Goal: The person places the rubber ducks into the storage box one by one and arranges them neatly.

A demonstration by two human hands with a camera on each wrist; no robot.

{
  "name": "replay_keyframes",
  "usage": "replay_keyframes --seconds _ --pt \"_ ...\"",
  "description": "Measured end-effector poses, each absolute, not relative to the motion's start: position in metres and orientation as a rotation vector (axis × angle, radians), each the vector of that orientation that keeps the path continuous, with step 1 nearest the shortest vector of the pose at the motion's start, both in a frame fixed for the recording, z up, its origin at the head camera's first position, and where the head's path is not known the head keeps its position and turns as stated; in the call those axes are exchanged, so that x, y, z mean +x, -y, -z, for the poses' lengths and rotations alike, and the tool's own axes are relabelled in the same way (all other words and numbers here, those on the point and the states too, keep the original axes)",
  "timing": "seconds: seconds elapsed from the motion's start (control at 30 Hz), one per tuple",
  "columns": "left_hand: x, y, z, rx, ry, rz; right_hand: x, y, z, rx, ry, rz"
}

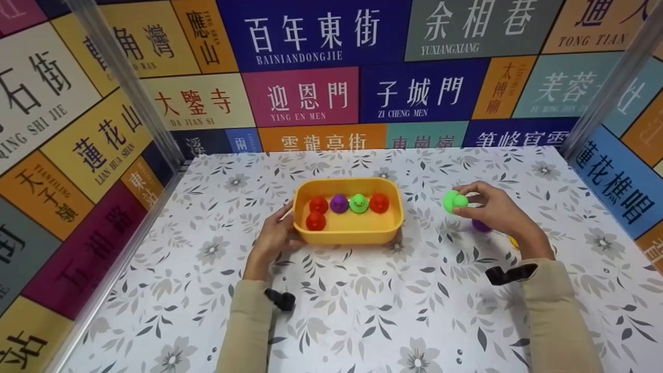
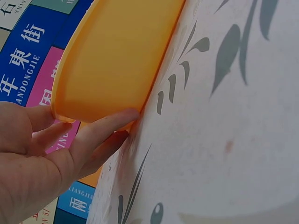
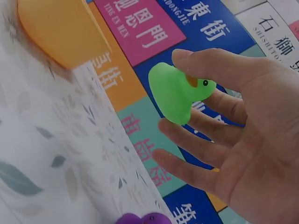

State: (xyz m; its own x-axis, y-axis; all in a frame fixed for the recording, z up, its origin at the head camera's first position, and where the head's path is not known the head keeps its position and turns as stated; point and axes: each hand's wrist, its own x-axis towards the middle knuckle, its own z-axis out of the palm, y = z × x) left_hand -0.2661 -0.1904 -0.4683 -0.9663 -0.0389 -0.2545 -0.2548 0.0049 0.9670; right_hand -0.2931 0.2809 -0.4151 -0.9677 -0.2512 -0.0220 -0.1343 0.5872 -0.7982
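Observation:
A yellow plastic tub (image 1: 349,237) stands on the table. My left hand (image 1: 272,239) holds the tub by its left end; in the left wrist view, its fingers (image 2: 100,130) reach from the rim down to the base. Above the table to the tub's right, my right hand (image 1: 497,207) pinches a green rubber duck (image 3: 170,93) between thumb and fingertips. Inside the tub sit two red ducks at the left, a purple duck (image 1: 339,203), another green duck (image 1: 358,204) and a red duck (image 1: 379,203) at the right.
Beneath my right hand lies a purple duck (image 1: 481,225), partly covered. A small yellow thing (image 1: 514,242) shows beside the right wrist, mostly hidden. Walls with printed street-name panels (image 1: 300,96) enclose the back and sides of the floral-patterned table (image 1: 362,305).

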Motion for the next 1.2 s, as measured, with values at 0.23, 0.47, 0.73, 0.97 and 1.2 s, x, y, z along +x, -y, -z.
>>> replay_keyframes --seconds 0.23,0.47,0.73,0.97,1.2 --pt "-0.266 0.189 0.469 -0.316 -2.135 -2.069 -0.295 -0.258 0.411 -0.251 -2.694 1.277" --pt "-0.267 0.191 0.470 -0.313 -2.145 -2.092 -0.295 -0.238 0.407 -0.225 -2.690 1.319" --pt "-0.266 0.191 0.469 -0.276 -2.132 -2.109 -0.297 -0.214 0.403 -0.236 -2.689 1.369" --pt "-0.265 0.190 0.468 -0.281 -2.116 -2.126 -0.304 -0.188 0.400 -0.252 -2.650 1.401" --pt "-0.265 0.190 0.468 -0.302 -2.129 -2.096 -0.309 -0.155 0.393 -0.273 -2.651 1.338"
